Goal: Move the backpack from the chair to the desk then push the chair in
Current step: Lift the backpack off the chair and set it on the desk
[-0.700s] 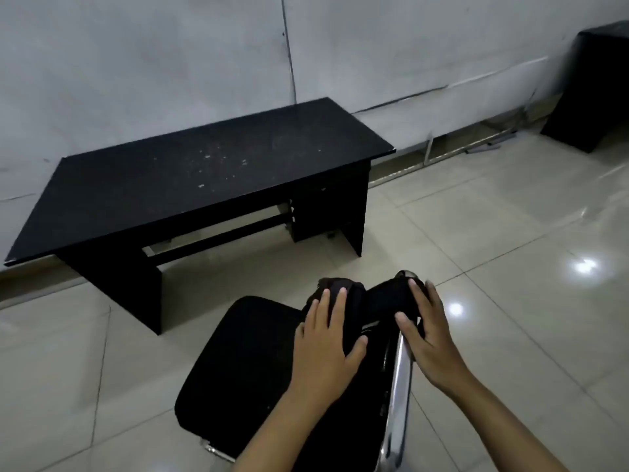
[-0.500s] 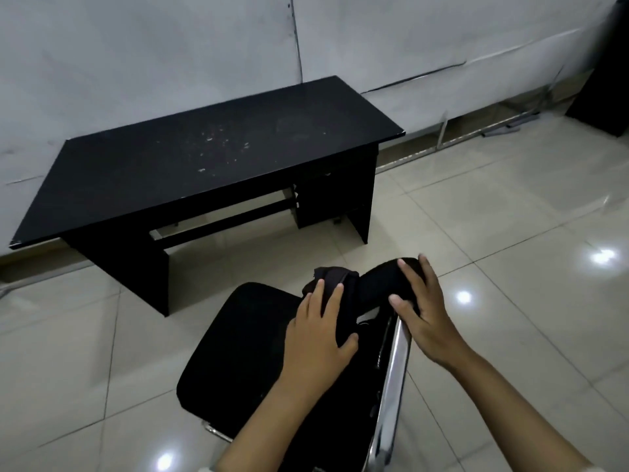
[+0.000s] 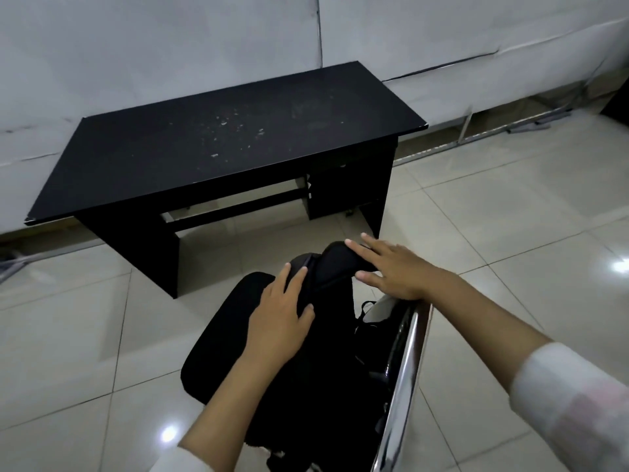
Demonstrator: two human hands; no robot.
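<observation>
against white wall (image 3: 170, 46), black desk (image 3: 238, 144) on pale tiled floor (image 3: 510, 216); both hands spread flat on backpack (image 3: 326, 335).

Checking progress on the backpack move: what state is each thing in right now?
Backpack: on the chair, not lifted.
Chair: pulled out from the desk.
Desk: nothing on it but pale specks.
Left hand: flat on the backpack.
Right hand: resting on the backpack's top, fingers spread.

Under and all around the left hand (image 3: 279, 321): glossy pale floor tiles (image 3: 510, 216). Far beyond both hands, a white panelled wall (image 3: 170, 46). Beyond the right hand (image 3: 391, 270), metal rails (image 3: 483, 136) along the wall's foot. Level with it, further right, a light glare (image 3: 621, 266).
</observation>
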